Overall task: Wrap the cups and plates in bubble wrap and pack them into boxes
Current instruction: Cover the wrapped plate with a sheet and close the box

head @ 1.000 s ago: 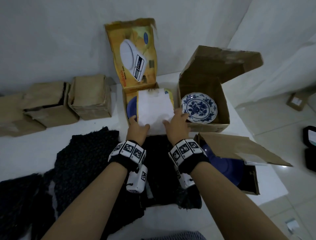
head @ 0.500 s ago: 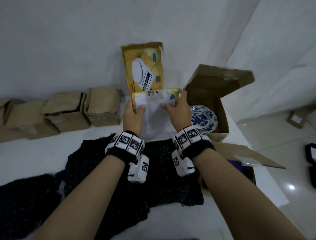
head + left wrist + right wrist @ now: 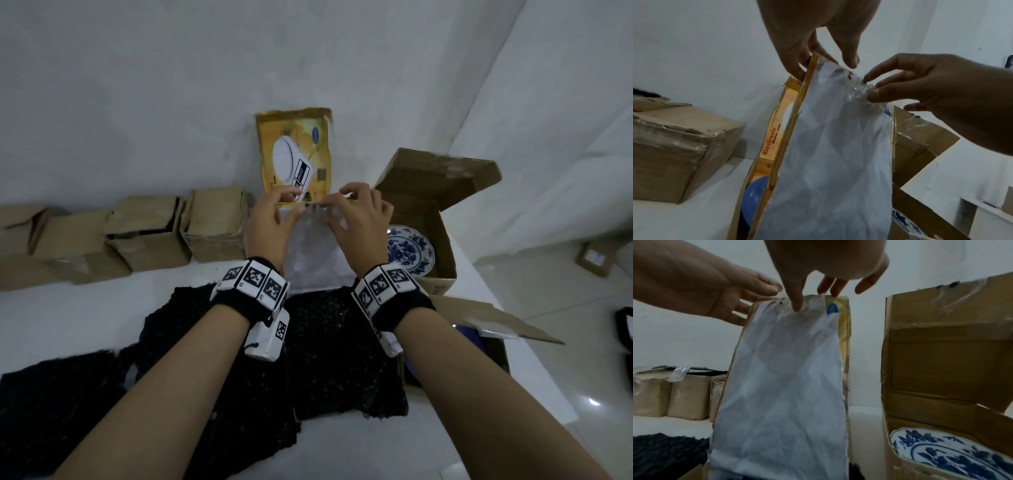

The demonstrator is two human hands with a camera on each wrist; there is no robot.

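The yellow kitchen-scale box [image 3: 294, 154] stands at the back of the table with its lid upright. Its front flap [image 3: 315, 260], white on the inside, is raised almost vertical. My left hand [image 3: 291, 202] pinches the flap's top left edge [image 3: 812, 65]. My right hand [image 3: 337, 202] pinches the top edge at a crumpled bit of clear tape [image 3: 859, 87], thumb in front and fingers behind [image 3: 830, 290]. A plain blue plate [image 3: 754, 191] lies inside this box. A blue-and-white patterned plate [image 3: 409, 250] lies in the open brown box [image 3: 442, 192] to the right.
A dark bubbly sheet [image 3: 325, 359] is spread on the white table under my forearms. Several closed brown boxes [image 3: 147, 236] line the wall at left. Another open carton [image 3: 486, 322] with something blue in it sits at the right near edge.
Both hands have lifted the white-lined flap from lying low over the box to nearly upright, moving up and away from me. Their hold has shifted to the flap's top edge.
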